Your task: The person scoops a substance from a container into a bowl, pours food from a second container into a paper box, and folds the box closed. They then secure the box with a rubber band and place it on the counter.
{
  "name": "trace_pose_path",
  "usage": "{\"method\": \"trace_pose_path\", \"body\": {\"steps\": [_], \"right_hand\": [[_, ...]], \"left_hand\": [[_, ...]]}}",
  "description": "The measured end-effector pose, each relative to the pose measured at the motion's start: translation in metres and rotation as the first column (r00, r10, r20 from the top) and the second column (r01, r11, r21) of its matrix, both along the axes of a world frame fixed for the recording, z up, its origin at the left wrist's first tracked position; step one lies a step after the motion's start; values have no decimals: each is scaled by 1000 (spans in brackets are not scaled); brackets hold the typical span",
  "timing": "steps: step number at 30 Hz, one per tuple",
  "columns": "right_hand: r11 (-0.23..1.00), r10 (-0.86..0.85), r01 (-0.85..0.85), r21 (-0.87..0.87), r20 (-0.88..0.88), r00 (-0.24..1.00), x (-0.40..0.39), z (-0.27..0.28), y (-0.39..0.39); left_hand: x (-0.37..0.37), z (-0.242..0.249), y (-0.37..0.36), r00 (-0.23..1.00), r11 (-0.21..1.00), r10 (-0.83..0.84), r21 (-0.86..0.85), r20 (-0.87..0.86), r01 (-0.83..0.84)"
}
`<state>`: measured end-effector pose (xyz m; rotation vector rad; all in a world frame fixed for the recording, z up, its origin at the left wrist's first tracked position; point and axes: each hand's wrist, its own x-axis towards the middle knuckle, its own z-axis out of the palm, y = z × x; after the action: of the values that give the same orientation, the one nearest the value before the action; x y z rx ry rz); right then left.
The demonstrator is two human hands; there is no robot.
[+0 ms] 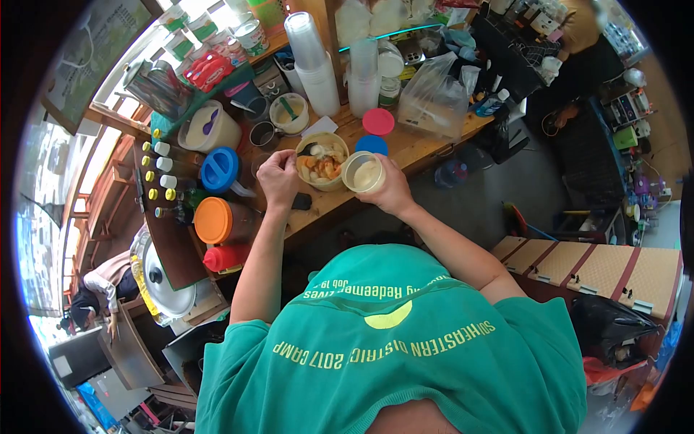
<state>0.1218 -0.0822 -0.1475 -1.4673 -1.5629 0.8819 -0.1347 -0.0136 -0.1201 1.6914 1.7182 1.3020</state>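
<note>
The right hand (pixel 389 189) grips a translucent plastic cup (pixel 363 173) from its right side, fingers curled around the wall. The cup holds a pale, off-white content and sits just beside the right rim of a round, cream-coloured plastic tub (pixel 335 185), over the front part of the wooden counter (pixel 325 211). Its open mouth faces up towards the head camera, so its long axis runs mostly along the line of sight from mouth to base; the exact tilt cannot be told. The tub's mouth also faces up, showing orange and whitish food pieces (pixel 323 165) and a dark spoon (pixel 309 149) at its upper left. The left hand (pixel 277 177) is at the tub's left rim, fingers bent and drawn together; whether they pinch the rim or only touch it cannot be told. Beyond the cup lie a blue lid (pixel 371 145) and a pinkish-red lid (pixel 378 121), with stacked clear plastic cups (pixel 316 72) farther back. A tub with a green spoon (pixel 289 108) stands behind the food tub, to the left
</note>
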Motion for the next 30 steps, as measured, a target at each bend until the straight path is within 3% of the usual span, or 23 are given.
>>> {"method": "trace_pose_path", "body": {"steps": [12, 14, 17, 19, 21, 23, 24, 26, 27, 30], "right_hand": [[997, -77, 77, 14, -10, 997, -8, -11, -11], [997, -79, 79, 15, -16, 997, -9, -11, -11], [998, -67, 67, 14, -25, 997, -10, -12, -9], [996, -64, 66, 53, -42, 997, -9, -34, -5], [992, -66, 74, 104, -78, 995, -8, -35, -1], [991, 13, -4, 133, -68, 998, -5, -20, 4], [988, 0, 9, 156, -56, 998, -4, -22, 6], [998, 56, -53, 43, -67, 996, 0, 0, 9], [991, 91, -83, 108, -72, 993, 4, 1, 12], [994, 73, -65, 84, -102, 992, 25, 17, 12]], "left_hand": [[-26, -25, -7, 998, 998, -57, -16, -11, 57], [-30, -34, -3, 986, 988, -51, -137, 159, 74], [-27, -23, -5, 968, 975, -23, -209, 249, 77], [-24, -20, -6, 956, 973, -131, -149, 261, 174], [-7, -6, -9, 950, 956, -284, -38, 133, 291], [21, 21, -19, 933, 930, -360, -80, 0, 359], [35, 17, -22, 917, 917, -399, -8, 0, 399], [62, 32, -26, 874, 882, -462, 26, -151, 471], [70, 34, -26, 837, 869, -490, -60, -244, 492], [98, 58, -27, 788, 856, -502, -74, -357, 511]]}}
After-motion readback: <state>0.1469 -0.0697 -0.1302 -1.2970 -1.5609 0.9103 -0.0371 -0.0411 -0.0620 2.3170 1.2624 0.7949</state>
